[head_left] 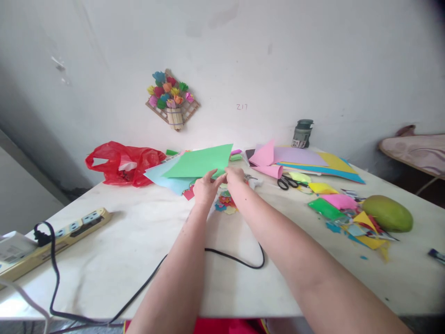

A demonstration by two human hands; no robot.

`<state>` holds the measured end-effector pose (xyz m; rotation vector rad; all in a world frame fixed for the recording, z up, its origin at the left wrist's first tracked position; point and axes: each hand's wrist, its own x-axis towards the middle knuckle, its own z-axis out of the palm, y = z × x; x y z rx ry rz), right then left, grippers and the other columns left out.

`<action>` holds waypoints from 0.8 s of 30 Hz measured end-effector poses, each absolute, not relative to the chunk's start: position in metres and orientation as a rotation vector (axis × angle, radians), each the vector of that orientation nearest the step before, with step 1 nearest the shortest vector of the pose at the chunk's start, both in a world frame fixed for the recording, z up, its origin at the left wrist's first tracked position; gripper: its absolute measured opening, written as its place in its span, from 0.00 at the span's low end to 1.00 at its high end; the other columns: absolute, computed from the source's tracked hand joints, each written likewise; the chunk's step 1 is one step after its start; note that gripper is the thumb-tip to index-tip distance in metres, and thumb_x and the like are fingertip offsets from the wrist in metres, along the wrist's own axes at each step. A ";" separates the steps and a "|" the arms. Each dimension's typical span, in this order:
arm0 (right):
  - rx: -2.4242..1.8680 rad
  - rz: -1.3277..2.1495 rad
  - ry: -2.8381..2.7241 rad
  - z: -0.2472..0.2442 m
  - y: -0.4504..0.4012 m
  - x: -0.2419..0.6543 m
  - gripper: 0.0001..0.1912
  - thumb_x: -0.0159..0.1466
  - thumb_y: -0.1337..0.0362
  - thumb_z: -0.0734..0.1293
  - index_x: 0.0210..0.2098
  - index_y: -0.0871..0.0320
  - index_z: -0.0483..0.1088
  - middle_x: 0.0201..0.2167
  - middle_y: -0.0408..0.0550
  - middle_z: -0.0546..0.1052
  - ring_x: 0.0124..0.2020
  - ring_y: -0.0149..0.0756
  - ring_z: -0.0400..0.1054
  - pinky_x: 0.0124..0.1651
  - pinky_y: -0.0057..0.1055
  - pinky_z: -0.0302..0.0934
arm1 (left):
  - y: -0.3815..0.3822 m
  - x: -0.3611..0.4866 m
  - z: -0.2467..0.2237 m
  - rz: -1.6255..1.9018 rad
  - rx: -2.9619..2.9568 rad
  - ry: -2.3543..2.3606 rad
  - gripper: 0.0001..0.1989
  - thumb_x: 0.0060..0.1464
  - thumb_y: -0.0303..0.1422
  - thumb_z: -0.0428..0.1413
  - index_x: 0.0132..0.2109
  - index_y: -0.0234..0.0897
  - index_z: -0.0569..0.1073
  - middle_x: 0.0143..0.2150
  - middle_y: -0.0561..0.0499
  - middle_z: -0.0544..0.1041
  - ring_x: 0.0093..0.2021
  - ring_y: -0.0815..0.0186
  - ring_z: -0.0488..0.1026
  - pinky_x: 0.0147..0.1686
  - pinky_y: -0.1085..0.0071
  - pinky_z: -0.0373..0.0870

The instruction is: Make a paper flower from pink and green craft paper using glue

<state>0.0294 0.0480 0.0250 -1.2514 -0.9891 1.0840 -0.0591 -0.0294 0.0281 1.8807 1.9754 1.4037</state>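
Note:
A green sheet of paper stands tilted over the middle of the table. My left hand is at its near edge, thumb and fingers curled onto the paper. Beside it, my right hand pinches the sheet close to its near right corner; its fingertips are partly hidden. Underneath and to the left lies a light blue sheet. A small pile of colourful paper flower cut-outs lies just below my hands. A red paper piece shows by my left hand.
A red plastic bag and a power strip with a black cord are left. On the right are black-handled scissors, pink paper, stacked coloured sheets, clay packets, a green mango and a dark jar.

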 end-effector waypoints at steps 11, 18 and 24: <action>-1.185 1.327 -0.748 0.046 0.022 0.024 0.06 0.49 0.74 0.61 0.26 0.60 0.66 0.13 0.39 0.66 0.15 0.29 0.63 0.17 0.25 0.60 | -0.022 -0.068 0.017 1.720 1.933 1.738 0.12 0.47 0.42 0.56 0.31 0.40 0.78 0.26 0.51 0.77 0.27 0.67 0.71 0.29 0.75 0.61; -1.159 1.403 -0.760 0.053 0.029 0.038 0.07 0.54 0.63 0.64 0.30 0.62 0.67 0.14 0.42 0.68 0.14 0.30 0.63 0.15 0.25 0.57 | -0.025 -0.079 0.025 1.713 1.668 1.319 0.14 0.44 0.43 0.57 0.24 0.35 0.73 0.19 0.54 0.70 0.23 0.70 0.65 0.26 0.75 0.60; -1.202 1.384 -0.769 0.058 0.033 0.055 0.08 0.55 0.72 0.62 0.36 0.66 0.66 0.11 0.41 0.66 0.13 0.30 0.62 0.15 0.24 0.57 | -0.024 -0.089 0.027 1.735 1.474 1.188 0.14 0.40 0.41 0.59 0.22 0.33 0.70 0.18 0.55 0.68 0.21 0.72 0.65 0.24 0.75 0.61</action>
